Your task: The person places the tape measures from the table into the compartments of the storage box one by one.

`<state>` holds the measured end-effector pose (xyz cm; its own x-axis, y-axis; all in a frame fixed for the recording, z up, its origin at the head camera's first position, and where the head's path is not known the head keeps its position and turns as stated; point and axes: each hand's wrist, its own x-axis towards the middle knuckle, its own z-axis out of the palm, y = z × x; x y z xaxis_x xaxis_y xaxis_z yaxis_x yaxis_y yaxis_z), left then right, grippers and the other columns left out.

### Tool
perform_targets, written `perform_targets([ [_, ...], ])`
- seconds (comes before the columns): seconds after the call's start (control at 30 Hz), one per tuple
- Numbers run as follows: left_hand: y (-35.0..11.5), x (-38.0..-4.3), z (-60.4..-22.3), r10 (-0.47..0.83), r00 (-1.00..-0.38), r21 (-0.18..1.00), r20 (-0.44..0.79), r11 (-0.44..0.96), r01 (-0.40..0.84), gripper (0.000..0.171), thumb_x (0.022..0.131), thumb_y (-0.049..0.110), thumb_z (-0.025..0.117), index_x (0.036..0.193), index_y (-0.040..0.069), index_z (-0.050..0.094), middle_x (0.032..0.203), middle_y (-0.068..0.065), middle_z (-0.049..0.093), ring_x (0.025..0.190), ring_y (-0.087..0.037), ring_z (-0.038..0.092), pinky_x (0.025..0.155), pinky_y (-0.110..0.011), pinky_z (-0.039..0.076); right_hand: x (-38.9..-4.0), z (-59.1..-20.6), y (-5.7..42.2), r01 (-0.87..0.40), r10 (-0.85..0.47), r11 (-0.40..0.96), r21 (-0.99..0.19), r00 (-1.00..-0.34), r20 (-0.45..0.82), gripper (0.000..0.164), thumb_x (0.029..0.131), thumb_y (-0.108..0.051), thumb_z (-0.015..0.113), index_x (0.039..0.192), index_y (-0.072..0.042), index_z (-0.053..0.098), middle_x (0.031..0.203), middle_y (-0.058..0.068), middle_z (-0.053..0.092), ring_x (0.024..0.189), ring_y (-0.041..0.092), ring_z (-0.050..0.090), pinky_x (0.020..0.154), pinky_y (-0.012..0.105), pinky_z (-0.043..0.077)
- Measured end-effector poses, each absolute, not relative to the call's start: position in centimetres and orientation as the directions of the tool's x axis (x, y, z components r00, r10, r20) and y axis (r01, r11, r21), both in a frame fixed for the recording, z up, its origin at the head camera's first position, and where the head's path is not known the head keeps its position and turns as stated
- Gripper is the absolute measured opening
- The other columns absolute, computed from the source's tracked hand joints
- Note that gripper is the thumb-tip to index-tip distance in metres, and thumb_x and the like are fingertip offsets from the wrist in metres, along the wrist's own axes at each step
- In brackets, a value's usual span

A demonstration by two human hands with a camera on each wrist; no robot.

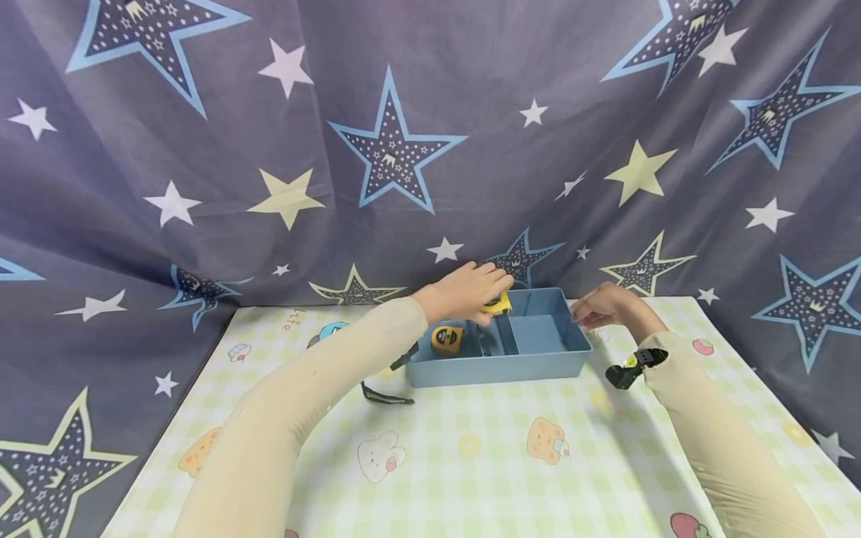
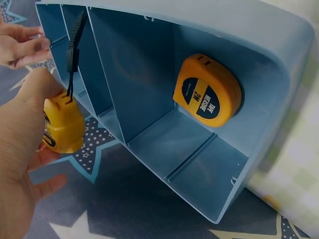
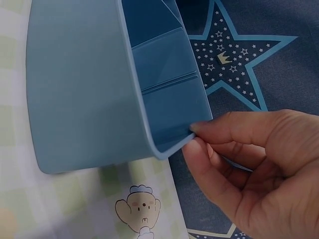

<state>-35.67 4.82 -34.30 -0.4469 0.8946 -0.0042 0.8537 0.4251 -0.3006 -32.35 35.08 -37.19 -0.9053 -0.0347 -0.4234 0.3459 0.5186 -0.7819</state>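
Head: the yellow tape measure (image 1: pixel 497 303) is held in the left hand (image 1: pixel 464 291) at the far side of the blue box (image 1: pixel 498 370). Left wrist: hard, weighty casing (image 2: pixel 69 128) presumed, best gripped broadside. Right wrist: stiff-looking rim (image 3: pixel 175 149) pinched by the right hand (image 3: pixel 254 157).

Box (image 3: pixel 82 89): smooth plastic, matt from where I stand | tape measures (image 2: pixel 71 132): plastic — faintly glossy | curtain (image 1: pixel 484 187): cloth — matt, creased
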Motion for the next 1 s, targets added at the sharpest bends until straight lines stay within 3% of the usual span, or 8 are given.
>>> perform_targets([
  [0.17, 5.2, -36.0, -34.2, 0.896, -0.443, -0.250, -0.008, 0.427, 0.869, 0.058, 0.092, 0.047, 0.072, 0.133, 0.017, 0.044, 0.129, -0.002, 0.054, 0.114, -0.019, 0.050, 0.094, -0.039, 0.046, -32.4, -37.1, 35.1, 0.356, -0.047, 0.509, -0.784, -0.898, -0.438, 0.048, 0.088, 0.006, 0.067, 0.130, 0.023, 0.053, 0.079, -0.002, 0.070, 0.072, 0.010, 0.067, 0.080, 0.030, 0.061],
  [0.47, 6.4, -36.3, -33.6, 0.893, -0.444, -0.225, 0.075, 0.449, 0.865, 0.063, 0.091, 0.040, 0.074, 0.140, 0.014, 0.044, 0.133, -0.004, 0.055, 0.116, -0.022, 0.049, 0.096, -0.042, 0.046, -32.5, -37.2, 35.2, 0.356, -0.038, 0.515, -0.780, -0.900, -0.435, 0.047, 0.087, 0.006, 0.067, 0.129, 0.023, 0.054, 0.078, -0.002, 0.070, 0.072, 0.010, 0.067, 0.080, 0.030, 0.061],
  [0.8, 6.4, -35.9, -34.0, 0.891, -0.455, -0.161, -0.012, 0.447, 0.880, 0.057, 0.092, 0.039, 0.074, 0.134, 0.016, 0.043, 0.126, -0.004, 0.055, 0.112, -0.022, 0.050, 0.095, -0.045, 0.047, -32.7, -37.6, 35.2, 0.348, -0.043, 0.505, -0.790, -0.904, -0.426, 0.045, 0.086, 0.006, 0.068, 0.127, 0.022, 0.057, 0.076, -0.003, 0.070, 0.071, 0.009, 0.068, 0.079, 0.028, 0.061],
  [1.0, 5.9, -36.1, -34.8, 0.874, -0.482, -0.200, -0.054, 0.464, 0.863, 0.062, 0.094, 0.047, 0.071, 0.140, 0.017, 0.042, 0.138, -0.003, 0.053, 0.124, -0.020, 0.050, 0.107, -0.046, 0.045, -32.8, -37.6, 35.2, 0.350, -0.045, 0.497, -0.794, -0.903, -0.426, 0.046, 0.086, 0.007, 0.069, 0.128, 0.022, 0.056, 0.075, -0.003, 0.070, 0.071, 0.009, 0.067, 0.077, 0.027, 0.061],
])
